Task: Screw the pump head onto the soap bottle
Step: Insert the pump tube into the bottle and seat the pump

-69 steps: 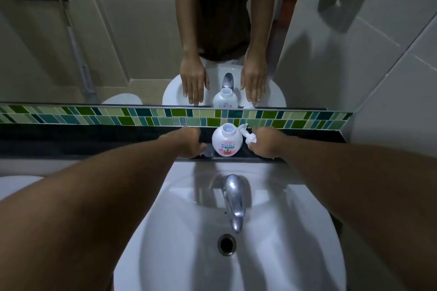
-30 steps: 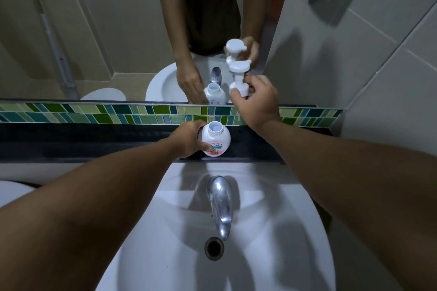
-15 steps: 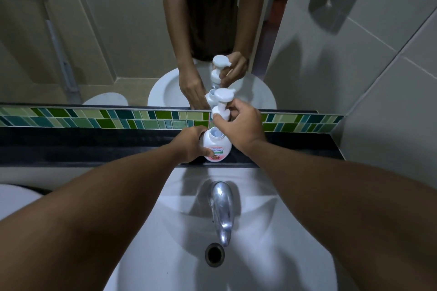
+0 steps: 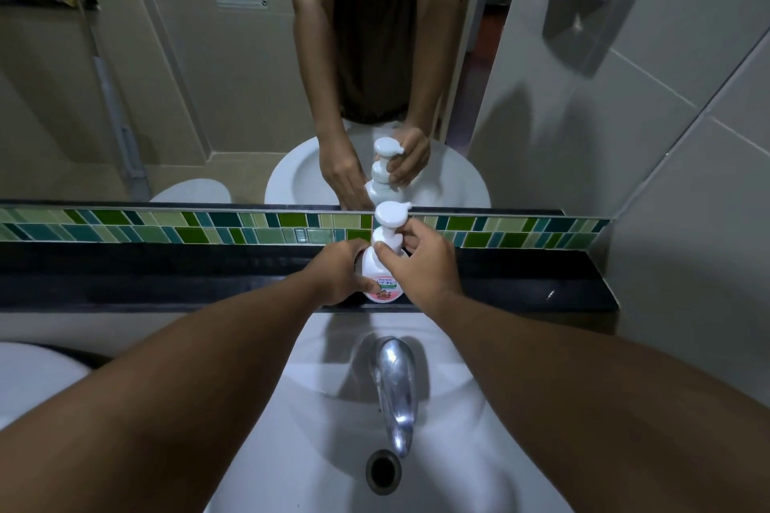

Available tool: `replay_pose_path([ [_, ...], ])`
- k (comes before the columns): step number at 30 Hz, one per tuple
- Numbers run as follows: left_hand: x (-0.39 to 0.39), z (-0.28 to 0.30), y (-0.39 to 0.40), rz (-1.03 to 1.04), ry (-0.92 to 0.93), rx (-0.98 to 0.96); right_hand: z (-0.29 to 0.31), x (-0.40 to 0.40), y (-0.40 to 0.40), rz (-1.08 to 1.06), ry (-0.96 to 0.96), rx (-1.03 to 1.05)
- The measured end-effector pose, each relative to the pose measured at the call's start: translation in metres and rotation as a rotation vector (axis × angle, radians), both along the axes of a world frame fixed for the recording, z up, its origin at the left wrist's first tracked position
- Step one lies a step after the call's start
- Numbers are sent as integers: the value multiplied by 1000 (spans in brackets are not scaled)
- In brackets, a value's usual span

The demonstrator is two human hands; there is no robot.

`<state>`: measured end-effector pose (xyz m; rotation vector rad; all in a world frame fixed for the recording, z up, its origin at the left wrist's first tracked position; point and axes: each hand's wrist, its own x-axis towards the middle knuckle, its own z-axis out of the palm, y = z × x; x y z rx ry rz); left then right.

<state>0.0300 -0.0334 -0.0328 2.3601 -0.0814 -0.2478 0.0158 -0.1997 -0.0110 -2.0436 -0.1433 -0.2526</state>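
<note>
A white soap bottle [image 4: 383, 284] with a pink label stands upright on the black ledge [image 4: 166, 275] behind the sink. The white pump head [image 4: 391, 217] sits on the bottle's neck, its nozzle pointing right. My left hand [image 4: 339, 273] wraps the bottle's left side. My right hand [image 4: 418, 258] pinches the pump's collar from the right, thumb in front. The neck and thread are hidden by the collar and my fingers.
A white sink [image 4: 458, 450] with a chrome tap [image 4: 393, 383] and drain [image 4: 383, 471] lies below the ledge. A green tile strip [image 4: 166, 227] and a mirror [image 4: 187, 75] rise behind it. A grey tiled wall [image 4: 666, 179] closes the right side.
My right hand picked the pump head off the ledge, lifted it, and lowered it onto the bottle's neck. My left hand has closed around the bottle and stays there.
</note>
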Motion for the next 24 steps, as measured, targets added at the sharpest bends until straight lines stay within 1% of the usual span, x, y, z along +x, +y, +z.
replay_pose_path([
  [5, 2, -2, 1, -15, -11, 8, -13, -4, 1, -10, 27, -51],
  [11, 1, -1, 1, -28, -16, 17, -12, 1, 0, -29, 50, -169],
  [17, 1, 0, 0, -25, -12, 24, -10, 4, 1, -20, 94, -107],
  [22, 1, 0, 1, -22, -20, 27, -10, 0, 4, -1, 142, -188],
  [24, 1, 0, 1, -15, -14, 18, -12, -1, 5, -2, 161, -185],
])
